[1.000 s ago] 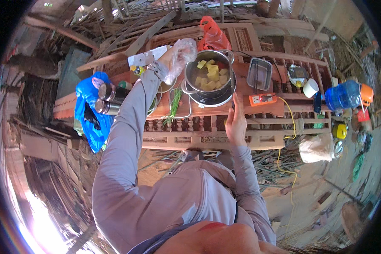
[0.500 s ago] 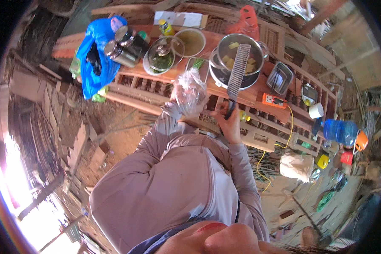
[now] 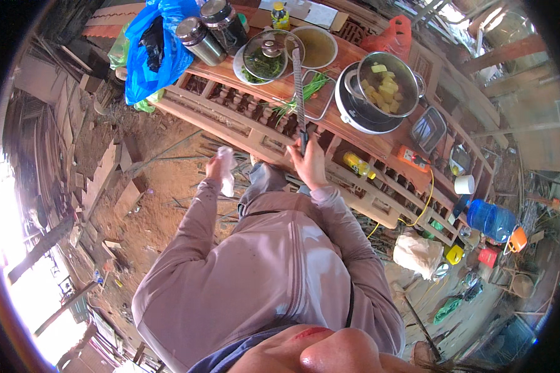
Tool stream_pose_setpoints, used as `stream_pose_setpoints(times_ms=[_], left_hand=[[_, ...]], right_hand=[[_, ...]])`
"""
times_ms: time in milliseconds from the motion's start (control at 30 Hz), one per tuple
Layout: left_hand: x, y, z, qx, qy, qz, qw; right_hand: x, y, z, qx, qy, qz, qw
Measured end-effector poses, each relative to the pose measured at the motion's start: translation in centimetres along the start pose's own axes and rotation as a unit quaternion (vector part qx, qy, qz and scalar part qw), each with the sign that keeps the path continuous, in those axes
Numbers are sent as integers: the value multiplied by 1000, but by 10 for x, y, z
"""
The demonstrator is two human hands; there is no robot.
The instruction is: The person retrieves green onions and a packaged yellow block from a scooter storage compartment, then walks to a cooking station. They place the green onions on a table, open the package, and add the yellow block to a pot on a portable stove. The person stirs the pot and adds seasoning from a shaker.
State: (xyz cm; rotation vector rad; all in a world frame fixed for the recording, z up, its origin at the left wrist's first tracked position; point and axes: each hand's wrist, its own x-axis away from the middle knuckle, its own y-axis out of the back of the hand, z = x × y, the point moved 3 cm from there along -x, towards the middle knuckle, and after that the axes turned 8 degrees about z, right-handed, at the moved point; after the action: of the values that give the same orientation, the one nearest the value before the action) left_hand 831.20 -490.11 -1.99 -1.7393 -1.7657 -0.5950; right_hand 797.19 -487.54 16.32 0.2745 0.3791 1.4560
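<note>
swinging left hand down off bench with crumpled plastic bag | right hand clenching knife handle, blade pointing away over bench

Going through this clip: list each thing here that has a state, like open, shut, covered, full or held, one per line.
Right hand: closed on the knife handle.
Long knife: held, blade over the bench.
Left hand: gripping a crumpled clear bag.
Clear bag: held, crumpled.
Pot: uncovered, yellow chunks inside.
Glass lid: resting on the greens dish.
Bowl: uncovered, holding brownish liquid.
Steel flasks: capped, upright.
Blue bag: open-mouthed, slumped.
</note>
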Motion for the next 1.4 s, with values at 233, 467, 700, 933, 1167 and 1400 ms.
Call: stream_pose_setpoints(times_ms=[233, 467, 700, 933, 1167, 1400], left_hand=[[78, 189, -39, -605, 248, -268, 708], [71, 246, 4, -462, 294, -325, 771], [-8, 125, 151, -376, 89, 152, 910], [-26, 26, 96, -487, 143, 417, 754], [-23, 4, 37, -581, 125, 424, 683], [-21, -25, -11, -515, -9, 272, 813]], right_hand=[[48, 39, -28, 237, -56, -15, 970], [68, 30, -70, 250, -80, -74, 962], [14, -19, -69, 215, -90, -152, 961], [-12, -51, -96, 94, -198, -152, 964], [-45, -87, -140, 96, -251, -194, 943], [-74, -100, -168, 130, -251, -237, 929]])
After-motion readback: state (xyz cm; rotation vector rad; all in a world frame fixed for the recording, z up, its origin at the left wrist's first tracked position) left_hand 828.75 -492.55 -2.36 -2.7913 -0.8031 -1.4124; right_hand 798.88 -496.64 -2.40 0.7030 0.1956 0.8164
